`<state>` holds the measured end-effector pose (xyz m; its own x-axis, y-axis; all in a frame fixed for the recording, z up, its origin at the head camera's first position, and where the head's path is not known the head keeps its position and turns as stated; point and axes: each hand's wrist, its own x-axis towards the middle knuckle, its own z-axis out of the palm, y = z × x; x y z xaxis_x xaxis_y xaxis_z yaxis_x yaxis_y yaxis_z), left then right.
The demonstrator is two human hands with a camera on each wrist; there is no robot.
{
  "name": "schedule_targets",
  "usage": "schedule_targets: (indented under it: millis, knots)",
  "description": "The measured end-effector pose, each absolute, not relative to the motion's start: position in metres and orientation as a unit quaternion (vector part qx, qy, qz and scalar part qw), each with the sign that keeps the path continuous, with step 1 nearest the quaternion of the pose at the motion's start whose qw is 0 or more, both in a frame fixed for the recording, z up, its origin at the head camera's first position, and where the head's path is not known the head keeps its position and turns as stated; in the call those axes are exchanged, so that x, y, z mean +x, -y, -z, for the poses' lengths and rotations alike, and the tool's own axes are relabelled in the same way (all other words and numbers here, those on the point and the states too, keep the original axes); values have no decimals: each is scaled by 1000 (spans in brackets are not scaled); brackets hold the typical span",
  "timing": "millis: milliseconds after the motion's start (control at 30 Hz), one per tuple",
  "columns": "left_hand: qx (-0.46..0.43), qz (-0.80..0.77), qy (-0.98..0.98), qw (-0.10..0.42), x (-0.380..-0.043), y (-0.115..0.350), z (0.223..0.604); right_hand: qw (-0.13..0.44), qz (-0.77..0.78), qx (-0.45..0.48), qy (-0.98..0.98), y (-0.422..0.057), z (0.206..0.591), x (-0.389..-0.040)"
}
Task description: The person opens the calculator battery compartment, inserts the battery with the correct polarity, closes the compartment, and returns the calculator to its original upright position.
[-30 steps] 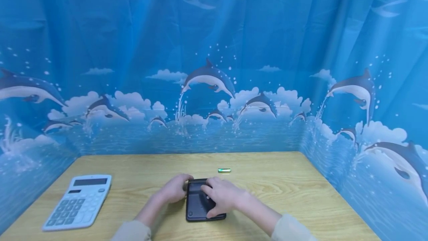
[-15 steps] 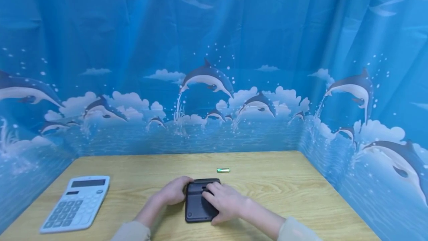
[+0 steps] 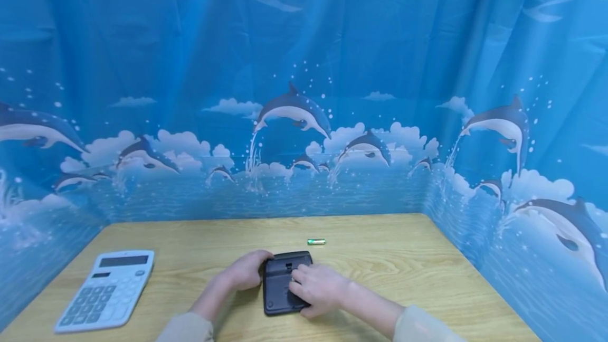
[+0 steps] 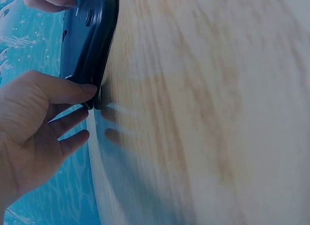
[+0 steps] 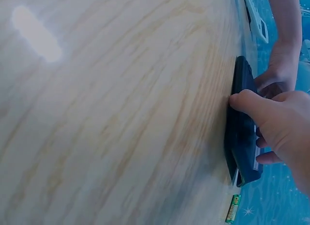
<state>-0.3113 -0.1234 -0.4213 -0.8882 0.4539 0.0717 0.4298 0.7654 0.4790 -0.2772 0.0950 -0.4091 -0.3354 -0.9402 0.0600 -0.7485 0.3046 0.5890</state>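
A flat black device (image 3: 277,290) lies back side up on the table, with a small slot near its far edge and a round foot at the near left corner. My left hand (image 3: 247,271) grips its far left corner. In the left wrist view the left thumb (image 4: 80,92) presses the device's edge (image 4: 107,36). My right hand (image 3: 319,288) covers the device's right part, fingers curled onto its back. In the right wrist view the right thumb (image 5: 244,101) rests against the side of the device (image 5: 240,137). What lies under the right fingertips is hidden.
A green and silver battery (image 3: 316,241) lies just beyond the device on the wooden table (image 3: 394,263). A white calculator (image 3: 106,290) sits at the left. A blue dolphin-print curtain (image 3: 304,67) stands behind the table and at both sides.
The right hand has shifted slightly toward the device's right side, its fingers curling more and uncovering the slot near the far edge. The left hand stays at the corner.
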Motion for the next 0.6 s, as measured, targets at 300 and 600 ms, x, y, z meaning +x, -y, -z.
schedule_targets:
  millis: [300, 600]
  knots:
    - [241, -256, -936, 11, -313, 124, 428, 255, 229, 586, 735, -99, 415, -278]
    - [245, -263, -933, -8, -316, 126, 425, 337, 225, 573, 712, -97, 407, -281]
